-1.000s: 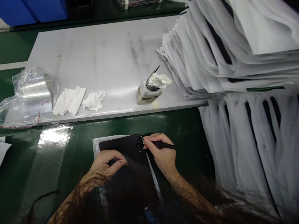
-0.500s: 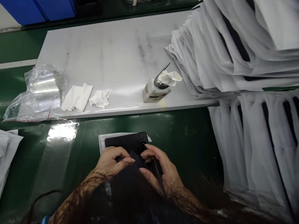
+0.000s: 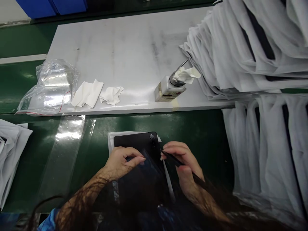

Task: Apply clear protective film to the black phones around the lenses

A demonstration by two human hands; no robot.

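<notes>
A black tablet (image 3: 134, 141) lies back up, its camera lens at the top right corner, on a white foam sleeve (image 3: 111, 141). Over the tablet's left part, my left hand (image 3: 122, 162) pinches the edge of what looks like a clear film (image 3: 150, 162), faint and bluish against the black back. Just right of the tablet, my right hand (image 3: 189, 163) is closed around a thin dark pen-like tool (image 3: 174, 158), its tip pointing at the tablet's right edge. Dark hair and shadow hide the tablet's lower part.
Beyond the green table (image 3: 192, 131) runs a raised grey board (image 3: 125, 54). On it are a plastic bag (image 3: 56, 83), white wipes (image 3: 88, 93) and a bottle with a metal top (image 3: 168, 91). Stacked white sleeves (image 3: 231, 64) fill the right; more sleeves (image 3: 12, 144) lie at left.
My right hand has moved right, off the tablet's back, and the dark tool now slants toward its edge. My left hand stays pinched over the tablet. The whole view has shifted slightly.
</notes>
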